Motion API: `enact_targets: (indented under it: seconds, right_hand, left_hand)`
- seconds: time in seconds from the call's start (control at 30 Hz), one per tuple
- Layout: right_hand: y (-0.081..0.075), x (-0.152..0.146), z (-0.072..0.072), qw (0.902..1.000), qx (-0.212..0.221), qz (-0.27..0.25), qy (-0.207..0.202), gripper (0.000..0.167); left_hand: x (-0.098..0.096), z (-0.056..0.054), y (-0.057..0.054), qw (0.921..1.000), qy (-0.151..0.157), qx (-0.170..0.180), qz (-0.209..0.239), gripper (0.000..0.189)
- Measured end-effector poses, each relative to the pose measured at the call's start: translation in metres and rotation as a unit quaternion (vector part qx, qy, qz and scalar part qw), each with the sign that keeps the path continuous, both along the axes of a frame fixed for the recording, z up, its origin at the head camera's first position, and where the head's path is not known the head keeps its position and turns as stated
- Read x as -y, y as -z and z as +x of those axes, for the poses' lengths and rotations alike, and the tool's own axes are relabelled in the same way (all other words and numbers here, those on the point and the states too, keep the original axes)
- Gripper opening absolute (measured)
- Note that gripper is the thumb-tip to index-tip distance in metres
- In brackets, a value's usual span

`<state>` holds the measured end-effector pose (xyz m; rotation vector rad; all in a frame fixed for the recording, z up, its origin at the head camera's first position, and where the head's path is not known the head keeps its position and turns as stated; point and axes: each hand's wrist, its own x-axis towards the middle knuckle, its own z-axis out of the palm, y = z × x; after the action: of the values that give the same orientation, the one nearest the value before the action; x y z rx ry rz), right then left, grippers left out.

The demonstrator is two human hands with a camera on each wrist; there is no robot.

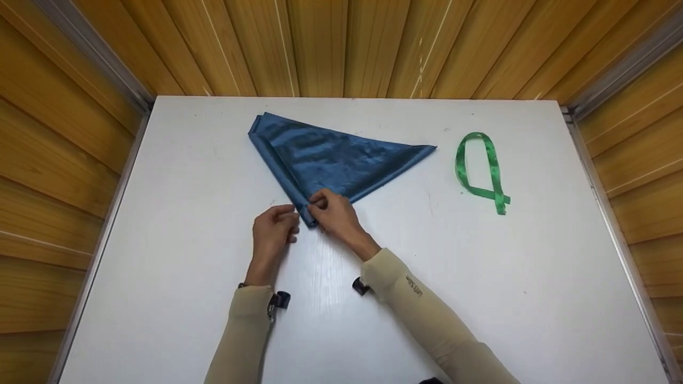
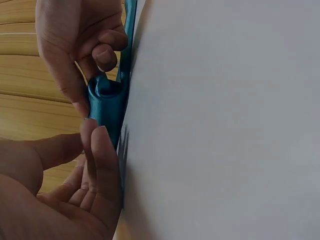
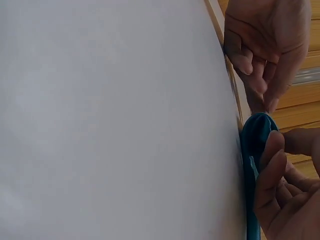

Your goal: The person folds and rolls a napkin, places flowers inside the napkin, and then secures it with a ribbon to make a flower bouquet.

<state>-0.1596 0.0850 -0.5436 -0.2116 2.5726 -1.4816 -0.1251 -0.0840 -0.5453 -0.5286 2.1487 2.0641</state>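
A shiny blue cloth (image 1: 341, 160), folded to a rough triangle, lies on the white table with its left edge turned into a narrow roll. At the roll's near end my right hand (image 1: 337, 217) pinches the fabric between thumb and fingers. My left hand (image 1: 272, 229) is at the left side of that end, its fairly straight fingertips at the outer edge of the roll. The left wrist view shows the roll's coiled end (image 2: 107, 102) between both hands. Seen from the right wrist, the roll (image 3: 260, 132) opens at its end beside my right fingers (image 3: 270, 180).
A green ribbon (image 1: 496, 170) lies looped to the right of the cloth, its ends crossing. The white table (image 1: 533, 298) reaches to wood-patterned walls (image 1: 320, 48) at the back and both sides. Small black devices (image 1: 281, 300) sit at the wrists.
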Motion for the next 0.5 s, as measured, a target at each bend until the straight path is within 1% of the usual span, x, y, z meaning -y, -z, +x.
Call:
enact_targets:
  seconds: [0.1, 0.13, 0.2, 0.27, 0.37, 0.43, 0.5]
  right_hand:
    - [0.0003, -0.0003, -0.0012, 0.9979, -0.038, 0.052, 0.007, 0.009]
    - [0.0007, 0.0002, -0.0016, 0.997, -0.046, 0.062, 0.007, 0.008]
    - [0.0014, 0.0011, -0.0017, 0.9969, -0.05, 0.06, 0.002, 0.009]
    - [0.0017, 0.0017, -0.0015, 0.9985, -0.038, 0.039, 0.001, 0.012]
    - [0.0009, 0.0013, -0.0002, 0.9999, 0.003, -0.016, 0.001, 0.018]
    - [0.0001, 0.0, 0.0004, 0.9983, 0.03, -0.05, 0.002, 0.02]
    - [0.0001, -0.0013, 0.0002, 0.9973, 0.042, -0.061, 0.003, 0.019]
  left_hand:
    - [-0.0018, -0.0017, -0.0005, 0.9996, 0.01, 0.006, -0.026, 0.032]
    - [-0.0023, -0.0024, -0.0004, 0.9997, 0.01, 0.005, -0.023, 0.034]
    - [-0.0036, -0.0035, -0.0003, 0.9999, 0.007, 0.002, -0.009, 0.037]
    - [-0.005, -0.0042, 0.0001, 0.9999, 0.007, -0.002, 0.011, 0.041]
    - [-0.0065, -0.0044, 0.0005, 0.9996, 0.001, -0.011, 0.028, 0.044]
    - [-0.0068, -0.0043, 0.0007, 0.9988, -0.006, -0.015, 0.047, 0.042]
    - [-0.0068, -0.0042, 0.0008, 0.9981, -0.011, -0.016, 0.058, 0.038]
